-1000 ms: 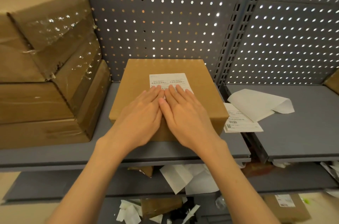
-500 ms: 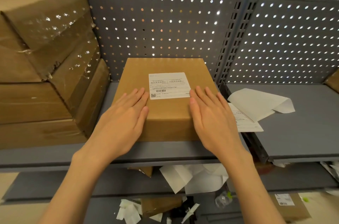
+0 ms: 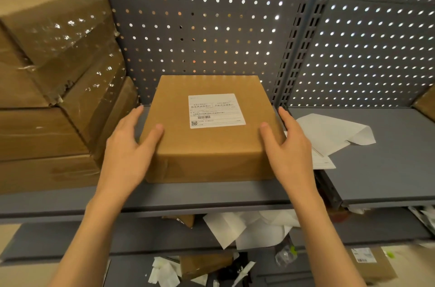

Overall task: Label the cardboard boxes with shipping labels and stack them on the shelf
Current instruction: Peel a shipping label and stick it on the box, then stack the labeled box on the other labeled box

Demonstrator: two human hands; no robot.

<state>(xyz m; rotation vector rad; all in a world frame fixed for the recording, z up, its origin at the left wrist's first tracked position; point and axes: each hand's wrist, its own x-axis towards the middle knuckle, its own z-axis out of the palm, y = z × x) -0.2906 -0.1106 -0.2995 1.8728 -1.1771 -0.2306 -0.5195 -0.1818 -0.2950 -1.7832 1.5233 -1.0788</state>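
A small brown cardboard box [image 3: 211, 155] sits on the grey metal shelf [image 3: 188, 195], right in front of me. Stuck on its top is a white shipping label [image 3: 216, 110] with a barcode and a QR code. My left hand [image 3: 124, 148] holds the box's left side, thumb on top and fingers along the side. On the right side my right hand [image 3: 289, 148] holds it the same way. The label lies uncovered between my thumbs.
Large taped cardboard boxes [image 3: 47, 98] are stacked on the shelf's left, close to the small box. White backing paper [image 3: 329, 133] and a label sheet [image 3: 322, 162] lie on the right shelf. Crumpled papers [image 3: 247, 230] and another labelled box [image 3: 369, 265] lie below. A perforated panel stands behind.
My hands pressed together on the label a second ago. They slid apart across the box top and now clasp its left and right sides, leaving the label in full view.
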